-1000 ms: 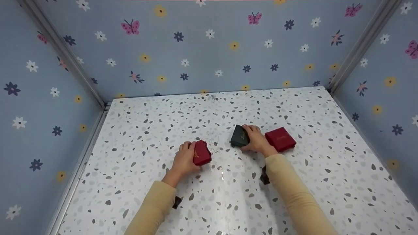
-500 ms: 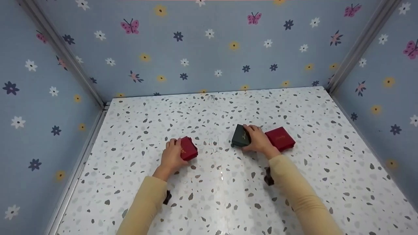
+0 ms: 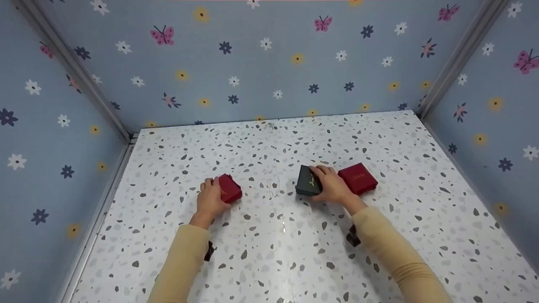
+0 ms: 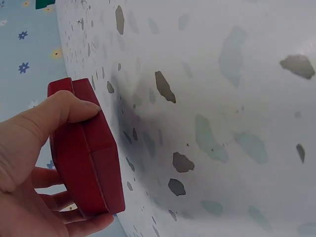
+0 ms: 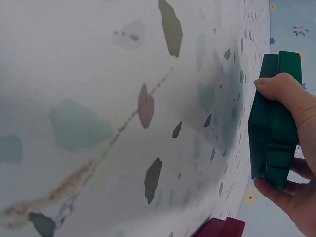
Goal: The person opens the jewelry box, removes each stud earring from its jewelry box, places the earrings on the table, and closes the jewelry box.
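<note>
My left hand grips a small red box with gold lettering on its lid, over the left-middle of the speckled table. In the left wrist view the thumb lies on one side of this red box and fingertips press the opposite side. To the right, my right hand holds a dark green box, also gold-lettered. The right wrist view shows thumb and fingers on opposite sides of the green box. Just beyond the right hand, a second red box lies on the table, untouched by fingers as far as visible.
The white speckled table meets a blue flowered wall at the back. Similar panels with metal corner posts stand left and right. A brownish scratch-like mark runs over the surface in the right wrist view.
The left hand has carried its red box leftward, away from the green one. The right hand has shifted the green box slightly nearer and turned it a little. The second red box stayed put.
</note>
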`<action>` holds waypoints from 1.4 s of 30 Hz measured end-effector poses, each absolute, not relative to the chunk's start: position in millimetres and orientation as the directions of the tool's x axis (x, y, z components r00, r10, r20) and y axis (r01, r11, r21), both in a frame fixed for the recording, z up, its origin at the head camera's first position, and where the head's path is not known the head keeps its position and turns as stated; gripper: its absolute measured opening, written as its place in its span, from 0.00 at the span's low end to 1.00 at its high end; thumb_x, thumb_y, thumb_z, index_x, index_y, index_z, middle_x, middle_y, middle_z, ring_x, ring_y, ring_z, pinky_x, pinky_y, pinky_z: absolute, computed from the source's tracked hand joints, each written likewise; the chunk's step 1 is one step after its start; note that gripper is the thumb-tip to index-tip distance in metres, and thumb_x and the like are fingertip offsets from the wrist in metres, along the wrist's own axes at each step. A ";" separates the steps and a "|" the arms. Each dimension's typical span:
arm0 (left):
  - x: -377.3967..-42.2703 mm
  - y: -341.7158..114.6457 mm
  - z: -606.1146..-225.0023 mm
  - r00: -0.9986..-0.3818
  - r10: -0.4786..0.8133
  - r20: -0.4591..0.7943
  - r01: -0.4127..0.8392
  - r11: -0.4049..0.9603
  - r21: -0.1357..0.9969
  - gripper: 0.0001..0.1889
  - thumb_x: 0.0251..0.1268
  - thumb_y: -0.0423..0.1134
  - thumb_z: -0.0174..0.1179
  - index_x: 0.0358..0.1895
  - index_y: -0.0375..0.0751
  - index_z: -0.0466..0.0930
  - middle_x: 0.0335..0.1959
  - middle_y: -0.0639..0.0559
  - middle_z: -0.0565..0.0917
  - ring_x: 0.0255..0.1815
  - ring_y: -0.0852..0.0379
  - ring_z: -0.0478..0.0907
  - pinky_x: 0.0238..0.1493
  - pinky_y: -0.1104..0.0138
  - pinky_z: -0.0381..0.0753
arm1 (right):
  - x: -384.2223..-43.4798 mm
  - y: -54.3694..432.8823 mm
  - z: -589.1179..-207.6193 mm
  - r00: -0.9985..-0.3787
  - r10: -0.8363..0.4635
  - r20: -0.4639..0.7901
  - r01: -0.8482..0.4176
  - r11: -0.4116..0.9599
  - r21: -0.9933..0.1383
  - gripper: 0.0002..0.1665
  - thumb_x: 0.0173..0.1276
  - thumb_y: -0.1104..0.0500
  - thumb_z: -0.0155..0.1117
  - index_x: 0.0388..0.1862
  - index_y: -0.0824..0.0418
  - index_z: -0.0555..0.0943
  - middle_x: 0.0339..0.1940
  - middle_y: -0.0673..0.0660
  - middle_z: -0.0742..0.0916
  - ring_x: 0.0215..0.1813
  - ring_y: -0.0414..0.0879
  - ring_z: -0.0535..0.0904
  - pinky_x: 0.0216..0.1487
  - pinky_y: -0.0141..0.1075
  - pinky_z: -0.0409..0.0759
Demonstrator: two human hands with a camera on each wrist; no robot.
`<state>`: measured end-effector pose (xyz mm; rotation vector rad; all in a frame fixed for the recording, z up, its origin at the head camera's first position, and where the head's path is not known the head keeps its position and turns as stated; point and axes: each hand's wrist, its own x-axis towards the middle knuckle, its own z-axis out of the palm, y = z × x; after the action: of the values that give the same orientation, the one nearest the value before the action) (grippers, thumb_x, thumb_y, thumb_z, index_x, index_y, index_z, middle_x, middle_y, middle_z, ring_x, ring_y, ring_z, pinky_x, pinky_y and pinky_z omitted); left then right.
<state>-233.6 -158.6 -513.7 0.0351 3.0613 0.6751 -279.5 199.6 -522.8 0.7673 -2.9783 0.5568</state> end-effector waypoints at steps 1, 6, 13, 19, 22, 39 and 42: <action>-234.2 -159.9 -514.1 -1.000 0.016 -0.003 0.013 0.909 0.416 0.47 0.34 0.38 0.71 0.60 0.24 0.56 0.54 0.30 0.62 0.54 0.39 0.59 0.50 0.49 0.67 | -277.1 198.8 -522.2 -0.876 -0.470 0.103 -0.476 0.814 -0.332 0.57 0.36 0.48 0.75 0.66 0.59 0.60 0.60 0.63 0.67 0.58 0.57 0.63 0.53 0.48 0.68; -239.3 -166.6 -517.0 -0.999 -0.020 -0.025 -0.029 0.916 0.401 0.47 0.35 0.40 0.71 0.60 0.23 0.54 0.53 0.30 0.62 0.53 0.38 0.59 0.50 0.49 0.66 | -263.2 194.9 -517.8 -0.862 -0.498 0.095 -0.500 0.802 -0.326 0.57 0.36 0.48 0.75 0.66 0.58 0.60 0.60 0.62 0.67 0.58 0.56 0.62 0.54 0.48 0.67; -246.1 -176.1 -517.5 -0.994 -0.079 -0.074 -0.101 0.918 0.384 0.47 0.36 0.42 0.71 0.59 0.24 0.55 0.51 0.29 0.62 0.52 0.37 0.59 0.49 0.48 0.66 | -244.2 188.0 -514.8 -0.830 -0.551 0.089 -0.546 0.768 -0.334 0.58 0.35 0.49 0.76 0.66 0.56 0.59 0.60 0.60 0.68 0.59 0.54 0.62 0.52 0.48 0.69; -249.2 -184.3 -518.5 -0.988 -0.130 -0.087 -0.153 0.915 0.374 0.46 0.38 0.44 0.70 0.58 0.24 0.55 0.51 0.29 0.62 0.52 0.36 0.60 0.49 0.47 0.67 | -229.4 181.5 -513.3 -0.788 -0.606 0.108 -0.602 0.723 -0.339 0.57 0.34 0.51 0.76 0.66 0.58 0.59 0.60 0.60 0.68 0.58 0.52 0.63 0.50 0.47 0.70; -250.7 -188.5 -519.9 -0.983 -0.153 -0.097 -0.178 0.911 0.371 0.46 0.39 0.44 0.69 0.59 0.23 0.54 0.51 0.29 0.62 0.53 0.35 0.59 0.49 0.47 0.67 | -222.1 178.3 -513.2 -0.774 -0.624 0.107 -0.617 0.707 -0.345 0.58 0.34 0.51 0.76 0.66 0.58 0.59 0.60 0.60 0.68 0.58 0.52 0.62 0.50 0.47 0.70; -260.6 -199.3 -528.4 -0.953 -0.255 -0.162 -0.299 0.879 0.371 0.48 0.42 0.44 0.67 0.62 0.22 0.48 0.55 0.27 0.57 0.56 0.35 0.55 0.49 0.45 0.67 | -188.8 164.6 -525.2 -0.682 -0.726 0.088 -0.709 0.628 -0.321 0.58 0.34 0.46 0.75 0.66 0.59 0.59 0.59 0.59 0.69 0.58 0.50 0.63 0.51 0.44 0.71; -261.5 -199.2 -528.6 -0.950 -0.262 -0.168 -0.308 0.876 0.372 0.48 0.43 0.44 0.67 0.62 0.22 0.48 0.55 0.27 0.57 0.56 0.34 0.55 0.48 0.44 0.67 | -185.4 163.1 -528.4 -0.677 -0.731 0.082 -0.714 0.627 -0.310 0.58 0.35 0.46 0.75 0.66 0.59 0.59 0.59 0.59 0.69 0.58 0.50 0.63 0.50 0.43 0.71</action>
<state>-261.5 -199.2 -528.6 -0.4472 2.9332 0.6098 -185.4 163.1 -528.4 1.2802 -2.8803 0.5116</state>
